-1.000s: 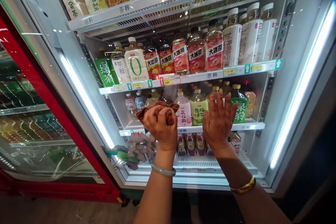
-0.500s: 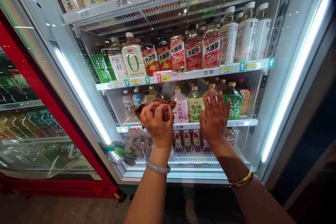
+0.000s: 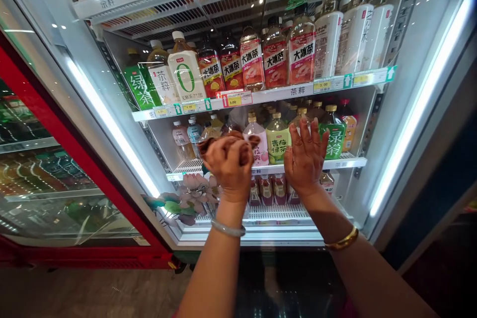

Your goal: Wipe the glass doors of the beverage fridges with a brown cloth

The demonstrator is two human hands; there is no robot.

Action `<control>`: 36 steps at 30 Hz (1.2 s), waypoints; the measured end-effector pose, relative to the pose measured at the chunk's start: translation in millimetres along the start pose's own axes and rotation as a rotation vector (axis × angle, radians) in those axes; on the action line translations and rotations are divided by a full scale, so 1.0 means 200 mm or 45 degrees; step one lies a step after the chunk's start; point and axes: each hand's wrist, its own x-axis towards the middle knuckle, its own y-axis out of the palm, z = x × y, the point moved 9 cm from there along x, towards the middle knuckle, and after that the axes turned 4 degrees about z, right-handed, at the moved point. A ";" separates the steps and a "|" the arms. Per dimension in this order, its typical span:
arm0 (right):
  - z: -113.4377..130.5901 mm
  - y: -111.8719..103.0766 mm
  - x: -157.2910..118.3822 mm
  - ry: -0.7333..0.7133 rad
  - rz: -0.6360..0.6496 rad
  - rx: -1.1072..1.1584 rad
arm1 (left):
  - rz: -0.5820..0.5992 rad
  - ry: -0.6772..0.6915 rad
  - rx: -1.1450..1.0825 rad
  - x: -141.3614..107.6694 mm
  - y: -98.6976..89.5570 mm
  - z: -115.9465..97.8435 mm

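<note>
My left hand (image 3: pixel 231 164) is closed around a bunched brown cloth (image 3: pixel 210 145), held up against the glass door of a drinks fridge. Part of the cloth is hidden by my fingers. Beside it on the right, my right hand (image 3: pixel 305 156) lies flat on the glass, fingers stretched upward, holding nothing. Behind the glass between the hands stand a pink-labelled bottle (image 3: pixel 261 139) and a yellow-green bottle (image 3: pixel 278 141). A flower picture (image 3: pixel 197 191) shows on the door just below and left of the cloth.
Bottles of iced tea (image 3: pixel 276 57) line the shelf above my hands. A bright light strip (image 3: pixel 112 124) runs down the fridge's left side, another (image 3: pixel 421 104) down its right. To the left stands a red-framed fridge (image 3: pixel 122 174). Wooden-look floor (image 3: pixel 149 290) shows at lower left.
My left hand has slid a little to the right with the cloth, now partly covering the pink-labelled bottle. My right hand stays on the glass. The view has tilted slightly down.
</note>
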 end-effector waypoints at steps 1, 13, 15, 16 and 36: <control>0.00 0.00 0.00 -0.011 -0.004 0.007 | -0.062 -0.019 0.029 0.02 -0.02 0.06; 0.00 0.01 -0.01 -0.022 -0.031 0.002 | 0.256 0.243 -0.047 -0.29 0.16 -0.26; 0.00 0.00 -0.01 -0.018 -0.032 -0.008 | 0.267 0.147 -0.070 -0.21 0.14 -0.18; 0.00 0.00 -0.01 -0.022 -0.035 -0.008 | 0.233 0.061 -0.081 -0.15 0.12 -0.12; -0.01 0.01 -0.03 -0.018 -0.038 0.019 | 0.121 -0.065 -0.057 -0.08 0.08 -0.05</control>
